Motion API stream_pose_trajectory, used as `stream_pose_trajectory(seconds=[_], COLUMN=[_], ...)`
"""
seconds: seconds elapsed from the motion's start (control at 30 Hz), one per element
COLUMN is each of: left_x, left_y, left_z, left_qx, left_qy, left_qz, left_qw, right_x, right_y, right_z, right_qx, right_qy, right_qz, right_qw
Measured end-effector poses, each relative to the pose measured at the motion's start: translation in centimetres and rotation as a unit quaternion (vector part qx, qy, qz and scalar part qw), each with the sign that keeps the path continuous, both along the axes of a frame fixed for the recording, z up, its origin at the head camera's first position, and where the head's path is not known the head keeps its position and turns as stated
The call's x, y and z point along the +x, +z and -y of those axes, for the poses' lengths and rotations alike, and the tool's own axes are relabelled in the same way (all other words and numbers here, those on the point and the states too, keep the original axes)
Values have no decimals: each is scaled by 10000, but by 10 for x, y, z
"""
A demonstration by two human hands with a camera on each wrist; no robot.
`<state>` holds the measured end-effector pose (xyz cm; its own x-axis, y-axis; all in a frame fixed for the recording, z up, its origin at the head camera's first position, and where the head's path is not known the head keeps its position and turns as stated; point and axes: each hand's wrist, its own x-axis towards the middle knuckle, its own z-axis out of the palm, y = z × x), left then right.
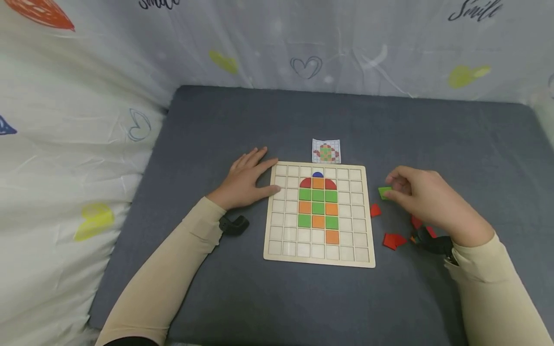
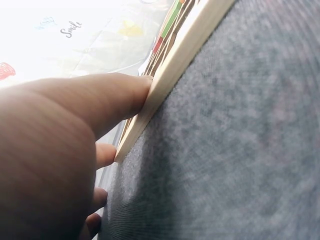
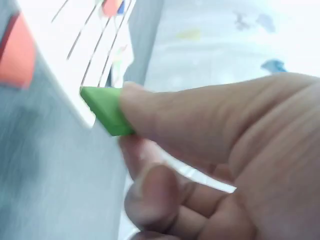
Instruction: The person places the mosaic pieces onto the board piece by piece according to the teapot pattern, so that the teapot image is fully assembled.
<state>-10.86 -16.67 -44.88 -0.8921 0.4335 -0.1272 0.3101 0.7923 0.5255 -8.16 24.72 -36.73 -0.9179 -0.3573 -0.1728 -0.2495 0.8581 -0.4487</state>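
Note:
A wooden grid board (image 1: 320, 262) bears green, orange, red and blue pieces in its middle columns, with one orange square (image 1: 332, 237) lower down. My left hand (image 1: 243, 185) lies at the board's left edge, fingers spread; in the left wrist view the thumb (image 2: 120, 95) touches the board's side (image 2: 165, 85). To the right of the board, my right hand (image 1: 426, 197) pinches a green piece (image 1: 384, 193) between thumb and finger. The right wrist view shows that green piece (image 3: 106, 110) held in the right hand (image 3: 200, 145) near a board corner.
A small picture card (image 1: 326, 151) lies at the board's far edge. Red pieces (image 1: 389, 240) are scattered right of the board, some partly under my right hand and wrist camera (image 1: 434, 244). Behind the dark table (image 1: 242, 110) hangs a printed white curtain (image 1: 268, 48).

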Motion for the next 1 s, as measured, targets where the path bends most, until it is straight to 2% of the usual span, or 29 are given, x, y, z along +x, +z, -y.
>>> stream_pose_trajectory(seconds=[0.2, 0.37, 0.7, 0.83, 1.0], left_x=[1, 1, 1, 0, 0], left_y=[1, 1, 0, -1, 0], left_z=[0, -1, -1, -2, -2], left_qx=[4, 11, -16, -26, -2], left_qy=[23, 16, 33, 29, 26], left_qz=[-12, -29, -84, -116, -110], left_qw=[10000, 10000, 10000, 9999, 9999], right_x=[4, 11, 22, 26, 30], right_y=[3, -1, -26, -33, -38], right_z=[32, 54, 81, 88, 94], right_qx=[-383, -671, -1341, -1421, -1233], right_qy=[286, 541, 1379, 1727, 2064], right_qz=[-120, 14, 159, 189, 173], right_qw=[9988, 9963, 9812, 9745, 9705])
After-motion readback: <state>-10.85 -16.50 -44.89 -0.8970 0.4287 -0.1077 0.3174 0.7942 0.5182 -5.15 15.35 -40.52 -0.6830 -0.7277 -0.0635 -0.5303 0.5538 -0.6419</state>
